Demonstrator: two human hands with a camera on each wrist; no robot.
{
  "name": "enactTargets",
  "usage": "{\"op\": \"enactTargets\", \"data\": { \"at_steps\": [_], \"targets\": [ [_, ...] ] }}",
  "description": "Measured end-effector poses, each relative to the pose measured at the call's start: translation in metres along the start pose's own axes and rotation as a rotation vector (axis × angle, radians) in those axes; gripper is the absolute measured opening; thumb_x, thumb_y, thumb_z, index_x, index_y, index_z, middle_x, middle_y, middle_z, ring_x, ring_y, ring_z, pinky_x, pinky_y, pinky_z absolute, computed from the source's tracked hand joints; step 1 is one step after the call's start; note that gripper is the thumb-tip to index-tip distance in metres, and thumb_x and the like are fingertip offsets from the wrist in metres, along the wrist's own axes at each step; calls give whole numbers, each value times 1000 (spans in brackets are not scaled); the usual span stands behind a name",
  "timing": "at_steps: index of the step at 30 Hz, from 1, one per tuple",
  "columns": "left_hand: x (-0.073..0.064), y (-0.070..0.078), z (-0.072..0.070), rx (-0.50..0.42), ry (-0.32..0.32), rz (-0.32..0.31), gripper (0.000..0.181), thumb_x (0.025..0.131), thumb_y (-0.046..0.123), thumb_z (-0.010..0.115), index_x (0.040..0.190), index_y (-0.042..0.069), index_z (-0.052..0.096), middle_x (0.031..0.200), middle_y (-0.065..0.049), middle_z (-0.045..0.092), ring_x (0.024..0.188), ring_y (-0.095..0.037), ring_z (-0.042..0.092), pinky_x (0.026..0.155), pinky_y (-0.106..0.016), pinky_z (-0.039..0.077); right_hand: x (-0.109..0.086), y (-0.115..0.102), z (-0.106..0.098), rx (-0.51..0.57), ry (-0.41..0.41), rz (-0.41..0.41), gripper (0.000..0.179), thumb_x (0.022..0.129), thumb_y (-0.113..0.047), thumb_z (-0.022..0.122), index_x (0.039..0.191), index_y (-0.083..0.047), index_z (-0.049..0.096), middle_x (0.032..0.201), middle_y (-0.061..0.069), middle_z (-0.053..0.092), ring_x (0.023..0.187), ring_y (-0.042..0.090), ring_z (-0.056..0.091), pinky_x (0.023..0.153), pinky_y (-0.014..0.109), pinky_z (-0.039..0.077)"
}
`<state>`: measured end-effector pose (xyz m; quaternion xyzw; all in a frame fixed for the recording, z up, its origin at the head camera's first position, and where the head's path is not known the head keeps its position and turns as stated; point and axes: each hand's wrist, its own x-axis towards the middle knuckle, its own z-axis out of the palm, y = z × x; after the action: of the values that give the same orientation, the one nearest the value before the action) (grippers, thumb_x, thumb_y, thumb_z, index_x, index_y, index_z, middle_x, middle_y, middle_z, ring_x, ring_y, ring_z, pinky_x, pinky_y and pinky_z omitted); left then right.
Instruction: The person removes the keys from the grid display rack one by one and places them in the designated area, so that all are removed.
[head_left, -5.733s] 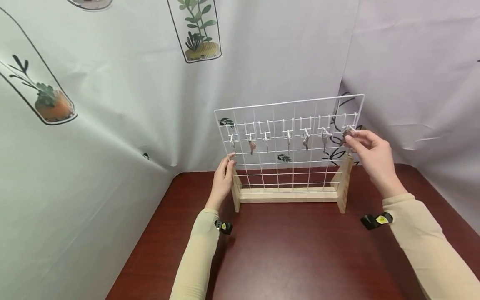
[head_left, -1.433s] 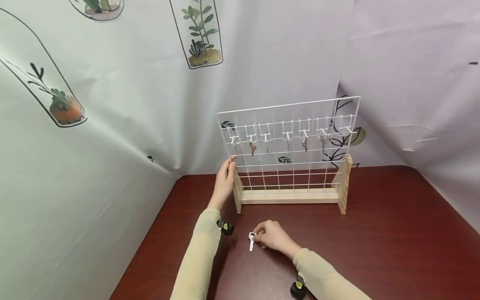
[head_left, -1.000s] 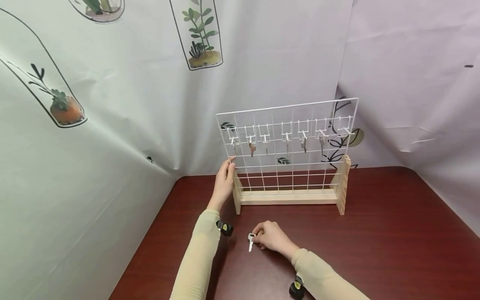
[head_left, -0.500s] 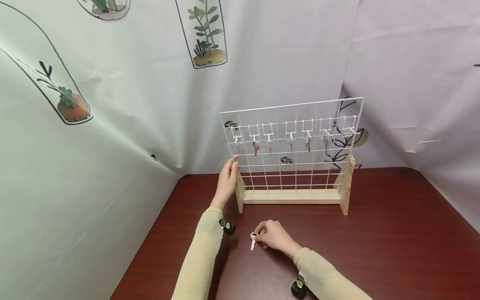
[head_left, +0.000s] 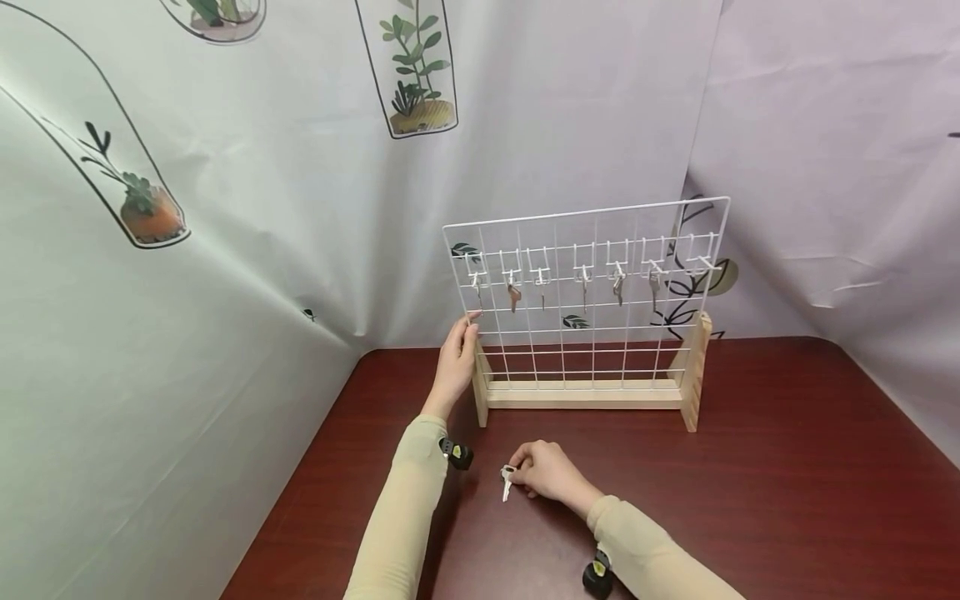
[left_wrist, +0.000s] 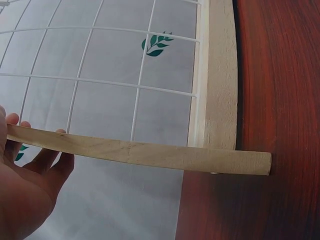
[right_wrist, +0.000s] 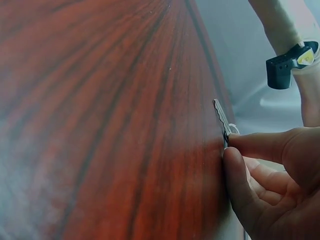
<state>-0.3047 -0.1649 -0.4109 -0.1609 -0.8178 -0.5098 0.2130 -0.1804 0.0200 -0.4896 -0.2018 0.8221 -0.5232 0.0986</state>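
One key (head_left: 506,492) in right hand (head_left: 550,472), low, grip pinched; left hand (head_left: 453,362) higher, gripping rack (head_left: 585,400) side.

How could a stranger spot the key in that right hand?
On the dark red table stands a wire rack. In front of it, the right hand pinches a silver key. It alone is off the rack, where the other keys hang.

A silver key (head_left: 506,487) is pinched by its head in the right hand (head_left: 547,471), low at the table (head_left: 772,467), blade pointing to the near side. Behind it stands a wood-and-wire rack (head_left: 585,395) (white grid, pale base), left end held by the left hand (head_left: 454,360), hung keys (head_left: 513,297) in a row.
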Motion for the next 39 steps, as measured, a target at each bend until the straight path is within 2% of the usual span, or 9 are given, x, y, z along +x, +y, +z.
{"op": "enactTargets", "data": {
  "at_steps": [6, 11, 17, 25, 34, 39],
  "targets": [
    [1, 1, 0, -12, -1, 6, 38, 110, 31, 42, 143, 15, 55, 134, -11, 58, 118, -32, 59, 101, -49, 46, 0, -1, -1, -7, 6, -9, 6, 83, 2, 73, 87, 2, 70, 62, -1, 63, 46, 6, 55, 43, 24, 50],
    [2, 2, -1, -30, -5, 7, 39, 110, 31, 42, 143, 15, 55, 134, -12, 58, 119, -40, 58, 100, -50, 45, 1, -1, -2, -13, 11, -12, 6, 83, 1, 74, 87, 2, 69, 61, -2, 63, 45, 6, 54, 43, 23, 50],
    [3, 2, -2, -23, -4, 1, 39, 110, 31, 42, 143, 15, 55, 138, -11, 57, 119, -35, 59, 101, -50, 46, 2, -1, -2, -15, 8, -2, 8, 82, 2, 74, 88, 2, 69, 62, -1, 63, 46, 7, 55, 44, 24, 50],
    [2, 1, -3, -33, -1, -3, 39, 110, 30, 43, 143, 14, 55, 137, -12, 58, 119, -37, 59, 101, -51, 46, 0, -4, -5, 17, -42, -5, 12, 84, 0, 73, 95, 3, 71, 69, 3, 66, 52, 11, 60, 48, 27, 53],
    [-2, 0, -1, -34, -5, 4, 40, 110, 31, 43, 144, 14, 54, 137, -13, 58, 120, -38, 58, 101, -51, 45, -13, -11, -25, 11, -44, -24, 20, 88, -10, 74, 102, 2, 71, 77, 4, 70, 61, 16, 63, 52, 30, 54],
    [-2, -1, -1, -38, -7, -8, 39, 110, 32, 43, 144, 15, 55, 137, -13, 58, 121, -40, 58, 102, -51, 45, -17, -18, -47, -59, 22, -56, 23, 90, -18, 73, 106, -1, 73, 84, -2, 71, 70, 15, 66, 63, 27, 53]
  ]
}}
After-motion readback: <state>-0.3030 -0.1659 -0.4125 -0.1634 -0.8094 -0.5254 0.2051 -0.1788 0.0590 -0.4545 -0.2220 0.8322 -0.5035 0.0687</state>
